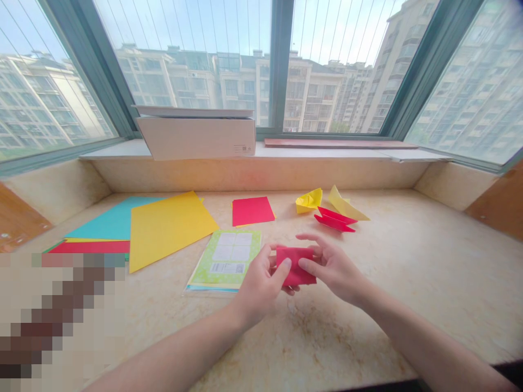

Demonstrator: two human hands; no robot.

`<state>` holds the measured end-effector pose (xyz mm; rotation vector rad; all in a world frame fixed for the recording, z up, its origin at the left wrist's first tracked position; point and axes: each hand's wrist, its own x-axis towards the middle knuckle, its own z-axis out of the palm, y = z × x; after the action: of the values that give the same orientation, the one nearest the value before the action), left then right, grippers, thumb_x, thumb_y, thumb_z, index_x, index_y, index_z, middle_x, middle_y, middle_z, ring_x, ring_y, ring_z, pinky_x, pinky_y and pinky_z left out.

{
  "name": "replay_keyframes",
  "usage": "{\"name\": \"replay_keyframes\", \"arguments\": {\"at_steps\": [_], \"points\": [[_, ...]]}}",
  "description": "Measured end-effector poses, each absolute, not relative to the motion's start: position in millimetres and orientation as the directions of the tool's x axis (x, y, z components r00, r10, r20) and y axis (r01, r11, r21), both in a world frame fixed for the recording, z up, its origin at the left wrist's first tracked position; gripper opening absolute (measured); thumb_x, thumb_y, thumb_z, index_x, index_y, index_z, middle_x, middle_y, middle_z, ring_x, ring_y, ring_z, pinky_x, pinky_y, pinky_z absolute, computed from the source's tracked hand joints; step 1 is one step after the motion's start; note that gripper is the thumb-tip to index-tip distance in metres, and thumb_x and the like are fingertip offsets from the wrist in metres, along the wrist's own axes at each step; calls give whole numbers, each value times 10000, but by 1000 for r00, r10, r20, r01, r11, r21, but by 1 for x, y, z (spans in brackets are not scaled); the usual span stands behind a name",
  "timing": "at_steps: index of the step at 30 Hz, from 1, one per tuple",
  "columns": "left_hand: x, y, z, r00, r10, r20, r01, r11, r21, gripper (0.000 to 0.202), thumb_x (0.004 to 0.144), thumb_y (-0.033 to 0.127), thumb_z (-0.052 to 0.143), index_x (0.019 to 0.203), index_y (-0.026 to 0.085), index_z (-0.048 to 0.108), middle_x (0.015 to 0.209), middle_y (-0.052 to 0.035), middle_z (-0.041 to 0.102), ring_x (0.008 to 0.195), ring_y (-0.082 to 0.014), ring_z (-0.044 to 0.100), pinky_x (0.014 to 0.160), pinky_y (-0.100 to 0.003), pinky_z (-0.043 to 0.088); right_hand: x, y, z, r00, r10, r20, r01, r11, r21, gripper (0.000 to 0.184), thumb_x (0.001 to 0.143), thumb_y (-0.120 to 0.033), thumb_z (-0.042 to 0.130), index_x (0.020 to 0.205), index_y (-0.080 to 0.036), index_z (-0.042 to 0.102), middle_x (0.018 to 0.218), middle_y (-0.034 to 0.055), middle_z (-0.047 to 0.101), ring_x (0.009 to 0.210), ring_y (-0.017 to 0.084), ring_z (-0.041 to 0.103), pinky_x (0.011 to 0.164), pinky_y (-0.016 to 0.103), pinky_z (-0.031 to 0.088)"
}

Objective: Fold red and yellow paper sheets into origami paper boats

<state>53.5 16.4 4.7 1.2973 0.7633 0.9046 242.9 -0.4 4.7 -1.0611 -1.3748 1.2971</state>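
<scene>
A small piece of folded red paper (297, 264) is held up in front of me, above the stone counter. My left hand (265, 275) grips its left side, thumb on the face and fingers behind. On its right side my right hand (329, 264) pinches it with the thumb in front, while the index finger reaches out over the top edge. Just left of my left hand lies a plastic-wrapped pack of paper (229, 258) with a green cover. Beyond my right hand sit a red folded paper shape (335, 219), a yellow paper boat (309, 201) and a pale yellow folded paper (345, 204).
Square red paper (253, 211) lies at the middle back. Large yellow (171, 228), blue (112, 220) and red sheets (98, 247) overlap at the left. A white box (196, 133) stands on the window ledge (347, 153). Pixelation hides the lower left.
</scene>
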Motion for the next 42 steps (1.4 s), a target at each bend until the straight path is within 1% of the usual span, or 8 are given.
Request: {"name": "replay_keyframes", "arguments": {"at_steps": [7, 11, 19, 25, 28, 32, 37, 42], "points": [[52, 19, 5, 443, 895, 49, -92, -9, 996, 325, 940, 445, 652, 985, 133, 573, 738, -70, 729, 551, -161, 683, 526, -258, 550, 248, 1, 7, -260, 964, 46, 69, 66, -995, 341, 947, -473, 673, 1098, -168, 648, 912, 90, 793, 764, 203, 750, 634, 296, 546], [52, 17, 7, 449, 891, 66, -99, -24, 995, 324, 948, 456, 646, 944, 142, 565, 722, -64, 726, 547, -158, 676, 510, -248, 537, 250, -1, 10, -277, 960, 39, 128, 77, -989, 377, 957, -514, 648, 1008, -145, 698, 839, 89, 787, 737, 208, 736, 627, 303, 532], [51, 16, 7, 482, 874, 58, -47, -40, 998, 314, 945, 454, 643, 997, 151, 581, 727, -42, 716, 506, -144, 658, 483, -237, 520, 248, -3, 12, -284, 958, 49, 89, 77, -993, 371, 954, -531, 646, 992, -165, 695, 861, 70, 784, 782, 207, 740, 685, 310, 553], [51, 15, 4, 504, 862, 50, 0, -58, 998, 320, 894, 412, 707, 1041, 146, 607, 737, -30, 710, 505, -121, 626, 481, -223, 504, 250, 0, 9, -149, 985, 92, 239, 126, -963, 316, 917, -462, 705, 823, -160, 714, 771, 40, 735, 695, 161, 663, 626, 268, 499], [51, 16, 4, 490, 870, 50, 12, -64, 998, 322, 896, 394, 698, 1075, 136, 625, 819, -64, 743, 552, -131, 637, 483, -224, 490, 249, -1, 10, -172, 980, 98, 284, 145, -948, 287, 939, -443, 674, 880, -166, 723, 816, 48, 743, 732, 172, 663, 643, 277, 499], [49, 16, 5, 530, 848, 31, 81, -86, 993, 299, 896, 415, 699, 997, 135, 682, 777, -58, 743, 558, -134, 618, 500, -228, 456, 243, -5, 13, -199, 969, 146, 350, 210, -913, 215, 937, -394, 676, 942, -189, 743, 905, 52, 764, 821, 187, 675, 724, 300, 516], [49, 14, 6, 567, 823, -22, 117, -54, 992, 275, 889, 401, 699, 967, 138, 694, 774, -62, 752, 526, -123, 595, 496, -229, 435, 238, -6, 9, -94, 984, 151, 316, 173, -933, 278, 914, -440, 694, 798, -188, 702, 731, 22, 709, 656, 151, 606, 593, 277, 472], [51, 12, 4, 553, 833, -28, 83, -21, 996, 324, 901, 469, 679, 920, 145, 663, 670, -22, 692, 473, -119, 579, 462, -220, 415, 234, -6, 4, -68, 985, 161, 257, 173, -951, 318, 914, -481, 691, 781, -196, 645, 719, 5, 681, 641, 143, 600, 585, 272, 474]]}}
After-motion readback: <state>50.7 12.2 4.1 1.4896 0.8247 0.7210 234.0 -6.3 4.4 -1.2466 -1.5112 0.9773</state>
